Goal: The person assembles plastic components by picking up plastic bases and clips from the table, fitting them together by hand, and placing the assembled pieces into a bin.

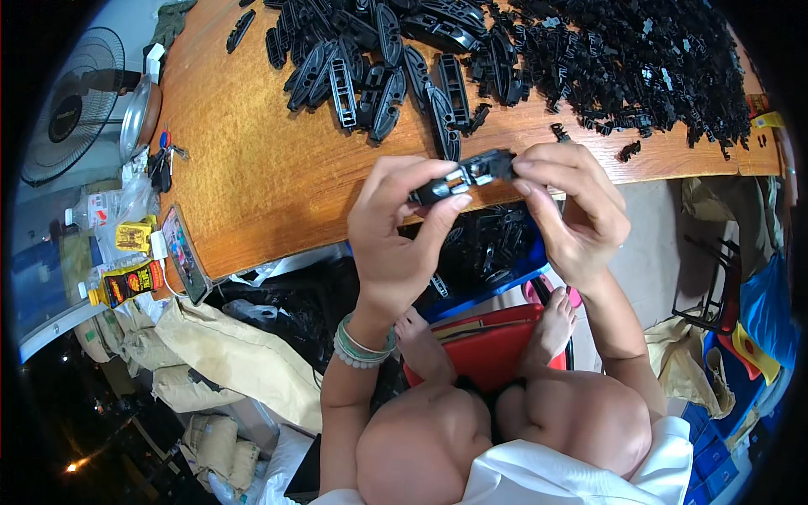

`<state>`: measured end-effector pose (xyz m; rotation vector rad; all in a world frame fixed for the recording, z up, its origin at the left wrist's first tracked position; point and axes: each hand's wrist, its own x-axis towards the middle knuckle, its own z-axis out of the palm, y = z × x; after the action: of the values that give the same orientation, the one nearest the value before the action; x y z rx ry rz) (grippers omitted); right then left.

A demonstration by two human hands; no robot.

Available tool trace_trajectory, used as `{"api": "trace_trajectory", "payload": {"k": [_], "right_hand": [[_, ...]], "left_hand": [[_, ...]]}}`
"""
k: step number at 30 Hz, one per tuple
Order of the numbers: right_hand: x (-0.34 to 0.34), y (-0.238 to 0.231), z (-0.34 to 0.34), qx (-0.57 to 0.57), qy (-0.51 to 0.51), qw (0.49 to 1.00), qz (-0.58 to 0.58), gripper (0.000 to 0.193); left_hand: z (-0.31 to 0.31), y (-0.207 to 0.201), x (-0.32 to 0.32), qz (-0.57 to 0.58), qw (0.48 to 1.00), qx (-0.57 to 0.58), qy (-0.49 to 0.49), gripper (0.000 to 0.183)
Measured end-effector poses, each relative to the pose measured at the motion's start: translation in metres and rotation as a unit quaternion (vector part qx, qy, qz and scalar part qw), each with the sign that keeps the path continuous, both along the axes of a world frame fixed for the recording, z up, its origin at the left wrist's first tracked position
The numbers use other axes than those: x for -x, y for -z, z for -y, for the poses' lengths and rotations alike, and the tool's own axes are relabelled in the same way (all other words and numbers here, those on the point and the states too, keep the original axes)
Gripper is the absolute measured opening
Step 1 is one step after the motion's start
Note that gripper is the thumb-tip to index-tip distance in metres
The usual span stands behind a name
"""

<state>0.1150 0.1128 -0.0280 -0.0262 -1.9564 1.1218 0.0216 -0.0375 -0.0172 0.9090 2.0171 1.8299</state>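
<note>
No text clearly readable. Printing shows on the small yellow packet (135, 236), black-and-yellow package (133, 283) below it, and fan hub (65, 118); too small.

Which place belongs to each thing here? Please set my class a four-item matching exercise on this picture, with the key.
Things:
1. black part
2. fan
3. phone
4. bracelets

Places:
A. at the left edge of the table
B. around the person's left wrist
C. in the upper left of the picture
D. between the left hand and right hand

Pairs: 1-D, 2-C, 3-A, 4-B
</note>
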Motion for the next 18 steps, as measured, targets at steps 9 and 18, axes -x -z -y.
{"api": "trace_trajectory", "payload": {"k": [9, 18], "right_hand": [[-0.005, -0.013, 0.012, 0.102, 0.017, 0.992, 0.073, 0.02], [-0.012, -0.018, 0.006, -0.023, -0.031, 0.996, 0.077, 0.019]], "left_hand": [[-0.007, -0.001, -0.028, 0.243, 0.966, -0.083, 0.036, 0.034], [-0.003, -0.012, -0.017, 0.246, 0.966, -0.02, 0.075, 0.025]]}}
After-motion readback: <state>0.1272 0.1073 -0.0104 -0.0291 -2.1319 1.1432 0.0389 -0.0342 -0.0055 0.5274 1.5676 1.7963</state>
